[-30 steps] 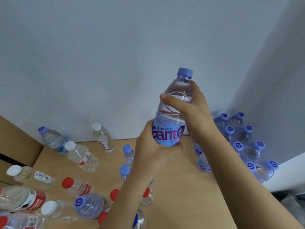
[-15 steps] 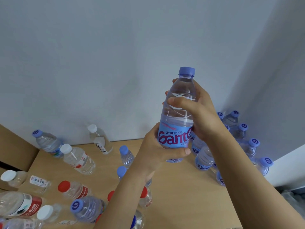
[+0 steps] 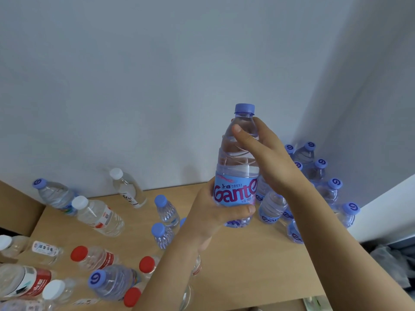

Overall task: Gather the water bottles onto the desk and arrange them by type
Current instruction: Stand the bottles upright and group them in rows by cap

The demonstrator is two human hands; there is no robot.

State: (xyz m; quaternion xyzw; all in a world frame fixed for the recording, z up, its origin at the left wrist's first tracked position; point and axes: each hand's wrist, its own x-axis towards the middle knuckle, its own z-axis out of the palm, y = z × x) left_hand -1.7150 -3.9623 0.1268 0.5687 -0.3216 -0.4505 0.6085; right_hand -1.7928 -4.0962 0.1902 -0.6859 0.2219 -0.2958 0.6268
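Note:
I hold a blue-capped Ganten bottle [image 3: 238,167] upright above the wooden desk [image 3: 247,265]. My left hand [image 3: 213,212] grips its blue label from below. My right hand [image 3: 267,158] grips its clear upper part just under the cap. Behind my right arm, in the desk's far right corner, stands a cluster of several Ganten bottles [image 3: 323,176] of the same kind.
Mixed bottles stand on the left half of the desk: white-capped ones [image 3: 98,214], red-capped ones [image 3: 89,257], small blue-capped ones [image 3: 167,209] and more Ganten bottles [image 3: 54,194]. A brown box [image 3: 15,207] sits at the far left. Walls close the back and right.
The held bottle has shifted slightly right and toward the corner cluster, with both hands still on it. The view has tilted a little.

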